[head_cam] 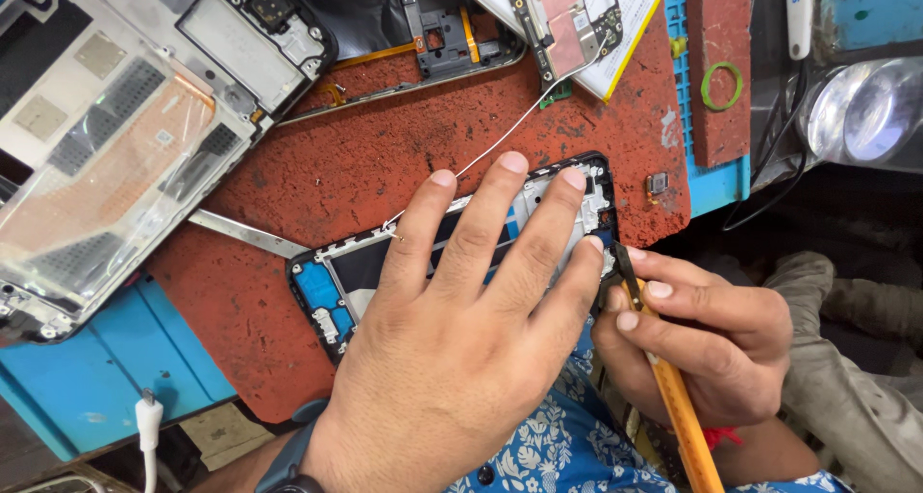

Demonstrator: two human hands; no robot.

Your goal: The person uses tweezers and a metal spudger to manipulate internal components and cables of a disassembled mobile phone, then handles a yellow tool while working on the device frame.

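1. Left hand (461, 330) spread flat, pinning the phone frame (332, 282) to the red mat (385, 157).
2. Right hand (702, 334) pinches a yellow-handled tool (678, 406), tip apparently at the frame's edge.
3. Frame looks thin, brittle; hold by its rim.
4. White wire (510, 133) beyond the fingertips; larger open device (125, 118) farther left.

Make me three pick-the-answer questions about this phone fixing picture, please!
1. Where does the left hand rest?
A. flat on the opened phone frame
B. on the green ring
C. on the white cable plug

2. What colour is the handle of the tool in the right hand?
A. purple
B. orange-yellow
C. white

3. How are the left hand's fingers?
A. curled in a fist
B. spread and pressing down
C. pinching a screw

Answers: 1 A, the palm covers the frame on the red mat. 2 B, the handle shows orange-yellow below the fist. 3 B, all fingers lie spread out.
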